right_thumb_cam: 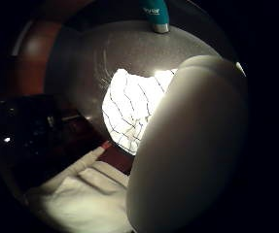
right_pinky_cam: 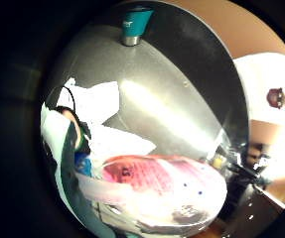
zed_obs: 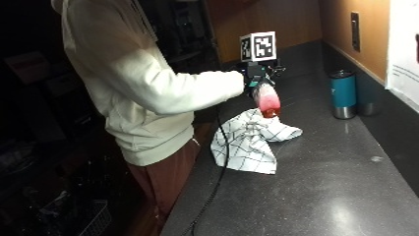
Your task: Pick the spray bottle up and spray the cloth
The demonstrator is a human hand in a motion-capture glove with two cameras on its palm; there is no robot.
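Spray bottle (zed_obs: 268, 102) with pink-red liquid, held upright above cloth (zed_obs: 252, 140). Cloth white with thin dark grid lines, crumpled, lying at surface (zed_obs: 327, 187) edge, one part hanging over.

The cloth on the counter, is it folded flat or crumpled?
Crumpled: the cloth lies bunched, one end hanging over the counter edge.

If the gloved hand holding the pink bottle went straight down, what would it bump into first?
Probably the checkered cloth on the counter. The spray bottle in the right hand hangs just above it, though depth is unclear.
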